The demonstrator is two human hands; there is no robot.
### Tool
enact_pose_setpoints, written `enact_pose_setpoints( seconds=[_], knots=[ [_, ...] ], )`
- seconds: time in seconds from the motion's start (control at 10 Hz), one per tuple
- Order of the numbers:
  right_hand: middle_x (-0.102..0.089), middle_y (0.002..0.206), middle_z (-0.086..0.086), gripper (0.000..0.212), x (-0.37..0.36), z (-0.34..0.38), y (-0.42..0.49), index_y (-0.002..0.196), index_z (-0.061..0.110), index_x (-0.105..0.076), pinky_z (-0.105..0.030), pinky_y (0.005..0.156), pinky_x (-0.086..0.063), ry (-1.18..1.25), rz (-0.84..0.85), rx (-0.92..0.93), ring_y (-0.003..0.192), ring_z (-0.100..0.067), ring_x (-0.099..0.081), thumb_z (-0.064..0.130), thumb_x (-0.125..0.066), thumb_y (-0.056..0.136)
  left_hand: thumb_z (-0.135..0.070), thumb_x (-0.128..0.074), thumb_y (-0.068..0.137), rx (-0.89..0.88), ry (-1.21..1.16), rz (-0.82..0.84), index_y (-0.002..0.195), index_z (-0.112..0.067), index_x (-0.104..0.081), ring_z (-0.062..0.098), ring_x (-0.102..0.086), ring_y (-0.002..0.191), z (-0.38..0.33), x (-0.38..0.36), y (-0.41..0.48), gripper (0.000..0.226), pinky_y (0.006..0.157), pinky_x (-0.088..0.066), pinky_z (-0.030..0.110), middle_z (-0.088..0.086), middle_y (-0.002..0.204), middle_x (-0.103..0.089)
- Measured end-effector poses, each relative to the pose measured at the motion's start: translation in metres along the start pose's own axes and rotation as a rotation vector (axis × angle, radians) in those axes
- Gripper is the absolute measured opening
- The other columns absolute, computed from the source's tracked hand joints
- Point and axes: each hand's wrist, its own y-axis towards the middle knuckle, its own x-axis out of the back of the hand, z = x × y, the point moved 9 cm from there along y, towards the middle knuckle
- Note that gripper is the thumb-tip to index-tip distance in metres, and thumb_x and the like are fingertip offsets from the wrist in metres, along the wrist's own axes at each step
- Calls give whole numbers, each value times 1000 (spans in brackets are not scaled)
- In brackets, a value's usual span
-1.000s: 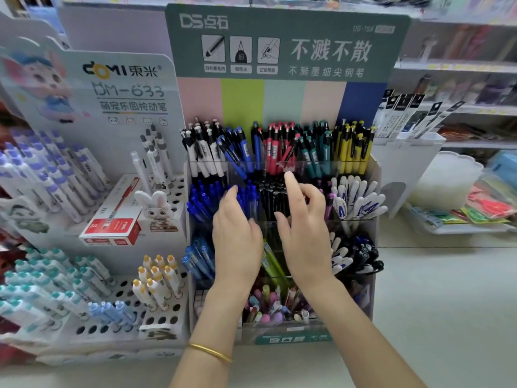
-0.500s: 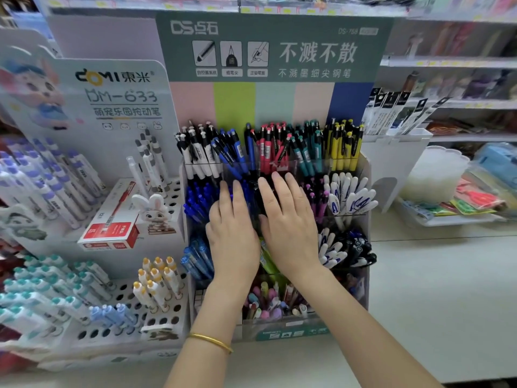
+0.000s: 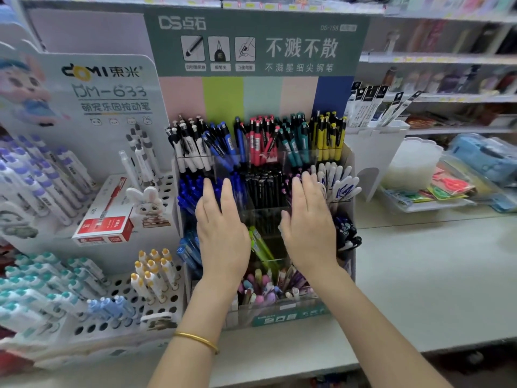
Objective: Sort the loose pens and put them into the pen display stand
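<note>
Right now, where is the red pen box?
In the head view, the red pen box lies left of centre on the white perforated rack, just left of the rabbit figure and further left of the left hand.

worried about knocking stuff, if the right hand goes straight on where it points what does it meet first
Likely the pink-tipped pens just ahead of the fingers of the right hand, then the teal pens in the back row; depth is unclear.

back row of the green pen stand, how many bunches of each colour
white pens: 1
blue pens: 1
red pens: 1
teal pens: 1
yellow pens: 1
total: 5 bunches
</note>
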Motion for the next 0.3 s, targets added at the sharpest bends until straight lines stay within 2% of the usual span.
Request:
enact_pose_setpoints(
  seconds=[0.1, 0.2, 0.3],
  knots=[
    [-45, 142, -22, 64, -10, 0, 3, 137, -4, -45, -41, 112, -32, -72, 65, 46, 135, -33, -41, 8, -69, 79, 7, -44, 89, -3, 7, 9, 150, -11, -22, 34, -13, 142, -8, 2, -8, 68, 113, -25, 47, 18, 159, -9],
    [-39, 148, -16, 64, -1, -3, 4, 143, 2, -37, -34, 115, -28, 82, 107, 73, 141, -27, -32, 6, -61, 85, 7, -44, 90, 5, -44, -9, 150, -12, -22, 32, -10, 143, -20, 17, -18, 67, 115, -21, 46, 15, 159, -9],
    [-33, 153, -5, 58, 25, -27, 3, 147, 11, -30, -23, 117, -15, 407, 132, -28, 144, -16, -22, 3, -48, 93, 6, -45, 91, 23, -130, -110, 149, -12, -25, 27, -9, 144, -30, 44, -36, 64, 119, -13, 34, 12, 159, -12]
  ],
)
